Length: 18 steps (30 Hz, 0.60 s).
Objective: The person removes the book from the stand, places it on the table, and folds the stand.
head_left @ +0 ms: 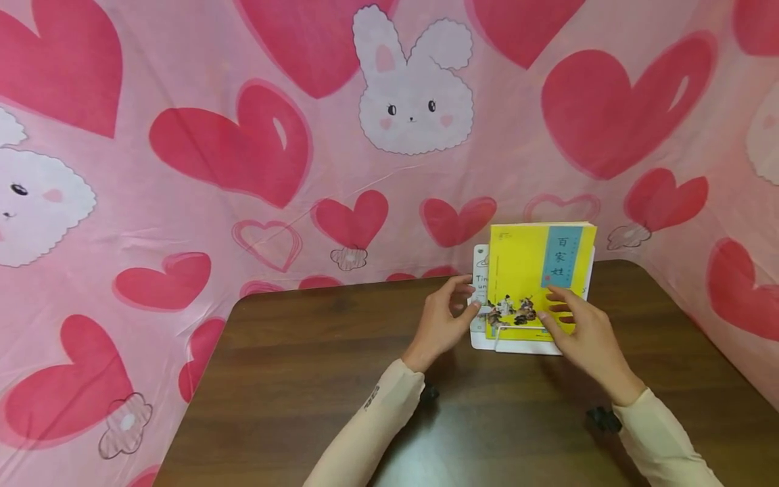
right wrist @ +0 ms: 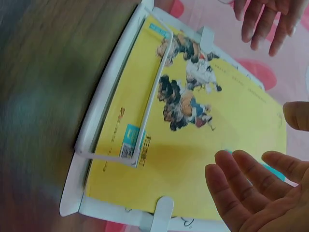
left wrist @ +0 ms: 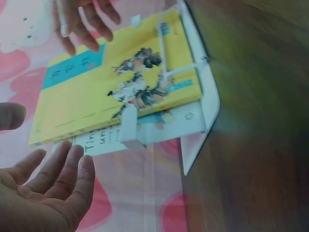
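A yellow book (head_left: 517, 260) with a blue title panel and small painted figures stands propped on a white book stand (head_left: 479, 341). A thin white wire bar (right wrist: 152, 99) crosses its lower front, and white clips (left wrist: 129, 128) hold the cover at both sides. My left hand (head_left: 439, 321) is at the stand's left edge, fingers loosely bent and nothing in them. In front of the cover's lower right, my right hand (head_left: 583, 330) hovers with spread, relaxed fingers. In both wrist views the fingers show apart from the book.
The stand is on a dark brown wooden table (head_left: 292, 379), near its back edge. Behind it hangs a pink cloth (head_left: 420, 182) printed with hearts and rabbits. Black straps (head_left: 604, 419) show at the wrists.
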Each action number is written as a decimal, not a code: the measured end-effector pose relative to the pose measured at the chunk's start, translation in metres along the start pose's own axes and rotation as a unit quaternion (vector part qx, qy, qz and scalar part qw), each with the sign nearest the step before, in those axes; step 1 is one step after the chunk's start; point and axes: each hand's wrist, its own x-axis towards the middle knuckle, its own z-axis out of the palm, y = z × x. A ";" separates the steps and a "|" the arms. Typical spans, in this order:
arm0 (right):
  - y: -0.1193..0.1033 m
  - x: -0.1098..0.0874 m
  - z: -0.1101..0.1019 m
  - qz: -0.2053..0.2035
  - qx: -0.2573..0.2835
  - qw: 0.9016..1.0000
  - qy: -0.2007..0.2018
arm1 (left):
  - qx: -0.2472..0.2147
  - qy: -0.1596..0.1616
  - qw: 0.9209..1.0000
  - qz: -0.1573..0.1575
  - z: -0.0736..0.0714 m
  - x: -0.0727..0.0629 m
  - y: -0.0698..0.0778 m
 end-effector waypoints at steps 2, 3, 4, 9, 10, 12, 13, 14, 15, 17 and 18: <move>0.002 0.001 -0.002 0.000 0.001 1.000 0.010 | -0.006 0.009 1.000 -0.007 0.001 0.003 0.002; 0.003 0.002 -0.003 -0.002 0.001 1.000 0.016 | -0.009 0.012 1.000 -0.008 0.002 0.004 0.002; 0.005 0.003 -0.004 -0.002 0.002 1.000 0.021 | -0.012 0.015 1.000 -0.009 0.004 0.006 0.003; 0.016 0.004 -0.008 -0.001 0.016 0.999 0.041 | -0.001 0.024 1.000 -0.011 0.016 0.013 0.005; 0.018 0.005 -0.009 0.003 0.019 0.999 0.046 | 0.004 0.025 1.000 -0.012 0.018 0.014 0.004; 0.021 0.005 -0.011 0.011 0.020 0.998 0.056 | 0.008 0.025 1.000 -0.016 0.021 0.015 0.004; 0.022 0.006 -0.011 0.016 0.019 0.998 0.061 | 0.009 0.026 0.999 -0.018 0.023 0.015 0.004; 0.023 0.006 -0.012 0.023 0.018 0.997 0.065 | 0.008 0.028 0.999 -0.021 0.024 0.015 0.004; 0.025 0.007 -0.013 0.031 0.014 0.997 0.068 | 0.009 0.030 0.999 -0.024 0.025 0.015 0.004; 0.028 0.008 -0.016 0.046 0.003 0.996 0.073 | 0.010 0.034 0.999 -0.028 0.027 0.015 0.005; 0.029 0.008 -0.017 0.055 -0.001 0.996 0.075 | 0.011 0.037 0.999 -0.029 0.029 0.015 0.005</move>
